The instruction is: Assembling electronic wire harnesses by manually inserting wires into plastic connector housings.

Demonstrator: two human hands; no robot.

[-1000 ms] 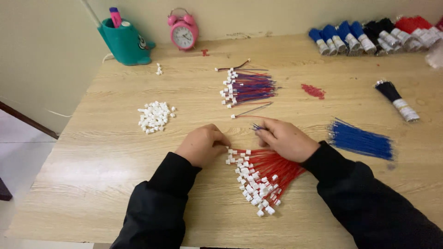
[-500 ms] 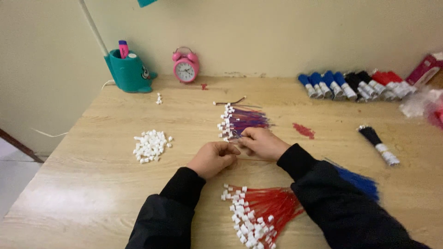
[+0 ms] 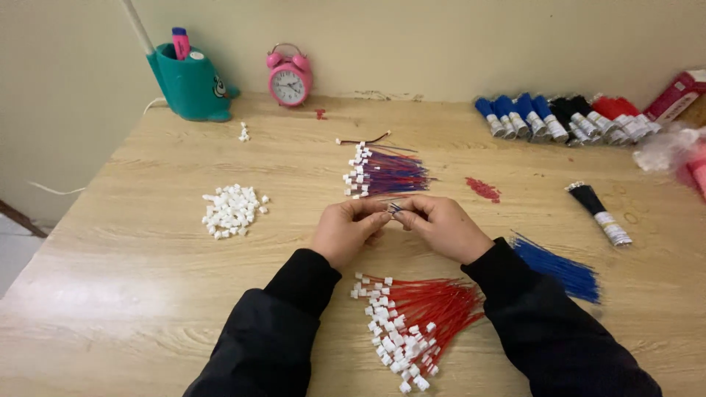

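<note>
My left hand (image 3: 346, 229) and my right hand (image 3: 441, 224) meet fingertip to fingertip over the middle of the wooden table (image 3: 147, 309). Between them they pinch a thin wire piece (image 3: 395, 209) with a small connector end; the detail is too small to make out. Just beyond the hands lies a pile of red-and-blue wires with white connectors (image 3: 382, 173). Close to me, between my forearms, lies a bundle of red wires with white connectors (image 3: 412, 323). A heap of loose white connectors (image 3: 232, 208) sits to the left.
A bundle of blue wires (image 3: 559, 268) lies by my right forearm. A black wire bundle (image 3: 599, 212) and small red bits (image 3: 483, 189) lie to the right. Banded blue, black and red bundles (image 3: 559, 117) line the back right. A teal pen holder (image 3: 187, 84) and pink alarm clock (image 3: 289, 77) stand by the wall.
Both hands have left the red wire bundle and moved away from me toward the red-and-blue pile, staying together on the small piece. The view has shifted too.
</note>
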